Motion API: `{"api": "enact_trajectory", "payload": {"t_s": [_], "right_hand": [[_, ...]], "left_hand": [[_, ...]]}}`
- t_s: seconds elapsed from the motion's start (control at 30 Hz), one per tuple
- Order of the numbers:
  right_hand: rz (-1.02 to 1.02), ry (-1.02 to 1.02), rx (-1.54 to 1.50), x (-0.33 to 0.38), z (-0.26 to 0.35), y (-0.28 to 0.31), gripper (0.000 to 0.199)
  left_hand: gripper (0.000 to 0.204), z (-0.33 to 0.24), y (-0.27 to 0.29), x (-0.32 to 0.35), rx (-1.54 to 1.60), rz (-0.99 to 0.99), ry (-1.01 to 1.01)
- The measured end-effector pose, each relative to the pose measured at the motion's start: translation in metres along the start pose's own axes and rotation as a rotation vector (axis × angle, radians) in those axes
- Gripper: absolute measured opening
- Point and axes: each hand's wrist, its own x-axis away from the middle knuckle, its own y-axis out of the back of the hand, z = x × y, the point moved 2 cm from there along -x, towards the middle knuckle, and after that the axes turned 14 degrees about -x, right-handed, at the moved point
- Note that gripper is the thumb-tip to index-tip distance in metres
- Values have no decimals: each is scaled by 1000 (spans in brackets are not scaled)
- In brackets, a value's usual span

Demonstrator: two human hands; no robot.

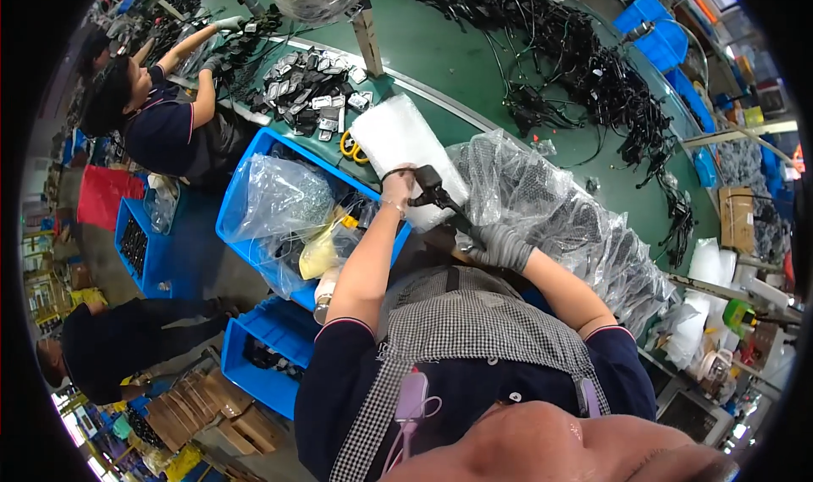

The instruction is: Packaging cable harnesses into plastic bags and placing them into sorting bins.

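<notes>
My left hand (397, 189), bare with a band at the wrist, closes on a black cable with a blocky head (430, 181), whose thin loop passes by the fingers. My right hand (501, 248), in a grey glove, grips the cable's lower end near my apron. Right under the cable lies a stack of white padded sheets (406, 135) on the green bench. Clear bubble-wrap bags (550, 215) spread to the right of it, close to my right hand. Yellow-handled scissors (349, 148) rest left of the stack.
A blue bin (240, 202) with plastic bags stands left of me, another blue bin (241, 334) below. Small black-and-silver parts (309, 88) are piled beyond the scissors. Black cables (584, 75) heap at the back right. A co-worker (165, 126) handles cables at left; another person stands lower left.
</notes>
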Motion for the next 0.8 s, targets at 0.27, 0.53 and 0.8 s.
{"api": "enact_trajectory", "payload": {"t_s": [0.27,0.53,0.8], "right_hand": [[245,-136,276,-14,38,31,38],[49,-207,-1230,-8,19,44,38],[-66,-9,-642,7,40,50,37]], "left_hand": [[15,-93,-12,63,-805,-69,-742],[21,-154,-10,108,-1258,-537,-1180],[17,-183,-24,115,-1220,-739,-1142]]}}
